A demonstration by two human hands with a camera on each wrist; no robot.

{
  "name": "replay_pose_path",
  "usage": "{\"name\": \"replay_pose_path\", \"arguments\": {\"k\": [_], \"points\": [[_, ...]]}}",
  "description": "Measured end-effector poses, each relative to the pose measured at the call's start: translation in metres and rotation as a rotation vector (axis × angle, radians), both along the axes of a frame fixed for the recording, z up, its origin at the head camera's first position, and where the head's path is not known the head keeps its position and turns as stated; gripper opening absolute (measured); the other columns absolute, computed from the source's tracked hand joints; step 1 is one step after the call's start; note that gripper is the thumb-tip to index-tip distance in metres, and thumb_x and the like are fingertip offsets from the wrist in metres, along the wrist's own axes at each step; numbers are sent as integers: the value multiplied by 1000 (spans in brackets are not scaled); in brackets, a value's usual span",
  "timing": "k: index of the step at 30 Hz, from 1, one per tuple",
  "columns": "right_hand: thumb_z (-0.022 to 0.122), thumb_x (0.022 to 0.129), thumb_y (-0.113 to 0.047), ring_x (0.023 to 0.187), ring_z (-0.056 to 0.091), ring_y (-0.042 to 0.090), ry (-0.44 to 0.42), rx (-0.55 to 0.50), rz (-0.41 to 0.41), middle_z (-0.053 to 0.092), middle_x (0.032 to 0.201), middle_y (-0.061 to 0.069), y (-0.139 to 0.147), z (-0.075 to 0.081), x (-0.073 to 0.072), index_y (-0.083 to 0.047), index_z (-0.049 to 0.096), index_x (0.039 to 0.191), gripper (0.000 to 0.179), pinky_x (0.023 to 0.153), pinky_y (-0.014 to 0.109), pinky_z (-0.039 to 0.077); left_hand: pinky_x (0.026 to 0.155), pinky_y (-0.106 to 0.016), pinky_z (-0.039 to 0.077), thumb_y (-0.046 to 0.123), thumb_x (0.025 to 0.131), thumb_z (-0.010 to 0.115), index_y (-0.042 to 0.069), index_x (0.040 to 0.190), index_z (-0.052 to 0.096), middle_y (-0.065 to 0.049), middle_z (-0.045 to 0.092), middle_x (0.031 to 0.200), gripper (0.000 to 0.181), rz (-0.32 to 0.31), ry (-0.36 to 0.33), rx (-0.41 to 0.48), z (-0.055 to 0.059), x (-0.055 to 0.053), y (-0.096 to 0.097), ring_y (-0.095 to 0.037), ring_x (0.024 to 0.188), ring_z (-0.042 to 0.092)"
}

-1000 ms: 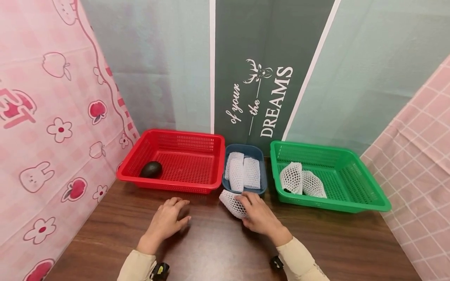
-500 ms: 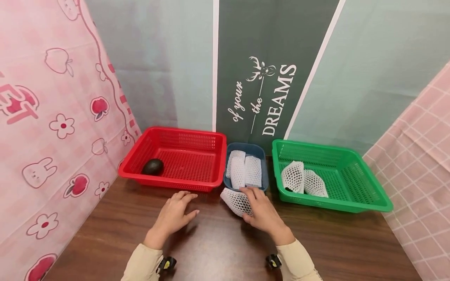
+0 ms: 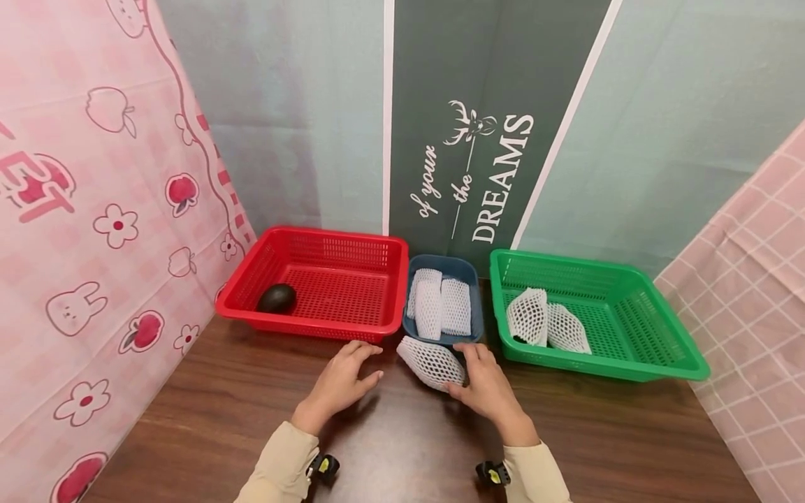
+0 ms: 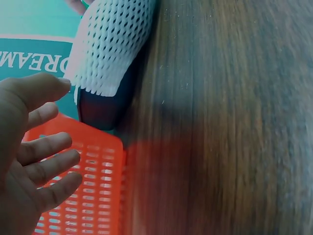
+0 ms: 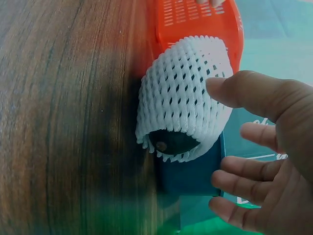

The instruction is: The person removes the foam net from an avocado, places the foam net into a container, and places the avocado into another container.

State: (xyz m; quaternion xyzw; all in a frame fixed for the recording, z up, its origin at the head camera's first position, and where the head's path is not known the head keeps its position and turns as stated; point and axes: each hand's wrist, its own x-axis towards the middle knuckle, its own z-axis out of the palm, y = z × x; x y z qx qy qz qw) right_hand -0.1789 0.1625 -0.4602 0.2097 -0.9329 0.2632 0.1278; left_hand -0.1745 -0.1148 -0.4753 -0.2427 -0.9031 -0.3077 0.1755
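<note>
A dark avocado in a white foam net sleeve [image 3: 432,363] lies on the table in front of the blue bin; its bare dark end [image 5: 173,142] shows in the right wrist view. My right hand [image 3: 489,388] is at its right end, fingers loosely extended, with the thumb at the netting; whether the thumb touches it I cannot tell. To the left, my left hand [image 3: 339,381] hovers apart from the sleeve, its fingers [image 4: 51,166] spread and holding nothing. Several foam net sleeves [image 3: 430,307] lie in the blue bin [image 3: 476,314].
At the left stands a red basket [image 3: 314,327] with one bare avocado [image 3: 277,299] in its front left corner. A green basket [image 3: 604,367] at the right holds two netted fruits [image 3: 528,318]. Fabric hangings enclose the table's back and sides.
My left hand has moved right, nearer the netted avocado. My right hand has eased to the right, off the top of the netting, so more of the sleeve shows. The avocado stays about where it was.
</note>
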Motion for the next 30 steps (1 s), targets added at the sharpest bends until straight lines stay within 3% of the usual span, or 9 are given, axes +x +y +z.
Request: {"name": "replay_pose_path", "arguments": {"k": [6,13,20,30], "points": [[84,63,-22,95,52,34,-144,54,-70,53,104,18,2,0,1,0,53,116,65,78,46,45,82,-37,47,14,76,74,4,106,65,-6,59,100,33,-40,-61,25,-3,-6,8,-20,94,58],[83,66,-20,98,55,32,-250,52,-68,54,110,19,5,-4,-1,2,50,121,68,81,45,45,83,-38,46,13,77,72,4,107,64,-7,62,102,32,-59,-76,42,-5,-12,14,-22,96,58],[80,69,-11,96,56,27,-287,39,-13,58,108,13,7,-9,-7,-1,52,118,58,82,42,44,80,-38,48,0,77,66,2,107,63,-10,62,103,31,-57,-54,37,-8,-18,18,-25,96,58],[75,68,-2,96,56,28,-251,11,36,58,107,15,9,-10,-14,-2,53,118,55,82,43,44,81,-35,48,-11,76,60,1,100,67,-9,64,98,28,-103,-3,62,-7,-25,25,-22,95,60]]}}
